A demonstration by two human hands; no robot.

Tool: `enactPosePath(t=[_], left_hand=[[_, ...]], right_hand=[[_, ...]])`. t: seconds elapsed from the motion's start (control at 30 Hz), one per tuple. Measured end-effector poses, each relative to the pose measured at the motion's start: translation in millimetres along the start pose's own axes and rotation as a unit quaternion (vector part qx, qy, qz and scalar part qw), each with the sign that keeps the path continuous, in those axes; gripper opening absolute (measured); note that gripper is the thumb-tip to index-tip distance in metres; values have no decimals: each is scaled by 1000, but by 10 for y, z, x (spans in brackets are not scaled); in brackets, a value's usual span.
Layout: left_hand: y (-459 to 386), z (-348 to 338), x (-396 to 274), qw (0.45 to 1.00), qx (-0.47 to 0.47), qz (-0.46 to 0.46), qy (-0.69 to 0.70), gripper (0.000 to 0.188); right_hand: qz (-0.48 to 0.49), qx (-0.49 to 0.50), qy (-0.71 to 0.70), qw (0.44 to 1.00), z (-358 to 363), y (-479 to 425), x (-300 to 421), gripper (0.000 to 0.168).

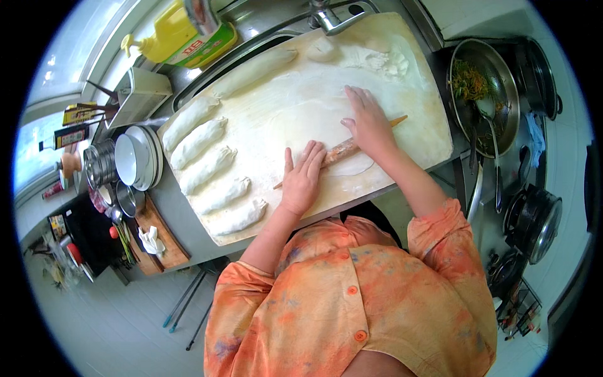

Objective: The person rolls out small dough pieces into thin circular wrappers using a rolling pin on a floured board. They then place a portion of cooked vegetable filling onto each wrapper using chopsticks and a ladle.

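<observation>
My left hand (303,179) lies flat with spread fingers on the left part of a wooden rolling pin (340,151) with tapered ends. My right hand (370,123) rests over the pin's right part, its fingers stretched beyond it. Beneath and in front of the pin is a thin sheet of dough (353,168), pale against the floured board (301,113). Several stuffed-looking dough rolls (200,141) lie along the board's left side. A longer dough roll (256,70), a small dough lump (322,49) and a heap of flour (388,63) are at the far edge.
Behind the board are a sink faucet (330,19) and a yellow pump bottle (188,40). Stacked white bowls (129,159) and a wooden cutting board (167,235) stand at the left. At the right, a wok (509,113) holds shredded food and a ladle; its handle points towards me.
</observation>
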State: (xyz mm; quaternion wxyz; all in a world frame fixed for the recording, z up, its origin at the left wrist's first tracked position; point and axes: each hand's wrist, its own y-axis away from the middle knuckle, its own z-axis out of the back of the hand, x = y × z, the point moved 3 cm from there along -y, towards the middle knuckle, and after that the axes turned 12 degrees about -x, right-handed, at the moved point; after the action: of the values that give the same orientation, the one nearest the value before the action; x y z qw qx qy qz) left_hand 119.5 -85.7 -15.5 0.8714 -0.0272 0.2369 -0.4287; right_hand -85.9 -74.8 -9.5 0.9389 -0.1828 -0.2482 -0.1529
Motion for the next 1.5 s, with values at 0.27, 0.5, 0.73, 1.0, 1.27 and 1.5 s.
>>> enactPosePath(t=[0.27,0.5,0.73,1.0,1.27,1.5], left_hand=[[142,132,-208,987,-46,-88,125,41],[400,75,-393,982,-32,-51,180,39],[357,160,-272,980,7,-83,179,43],[341,221,-109,986,77,-51,138,45],[-1093,-141,602,978,-131,135,-89,65],[-347,-78,407,991,-16,112,-67,71]], right_hand=[[-50,113,-23,992,2,-267,-293,28],[-286,81,-15,955,473,144,-976,30],[-462,84,-319,823,65,949,-384,41],[-300,40,61,951,550,1045,73,43],[-122,-121,173,970,82,-30,-579,68],[-64,-19,138,988,289,847,-348,71]])
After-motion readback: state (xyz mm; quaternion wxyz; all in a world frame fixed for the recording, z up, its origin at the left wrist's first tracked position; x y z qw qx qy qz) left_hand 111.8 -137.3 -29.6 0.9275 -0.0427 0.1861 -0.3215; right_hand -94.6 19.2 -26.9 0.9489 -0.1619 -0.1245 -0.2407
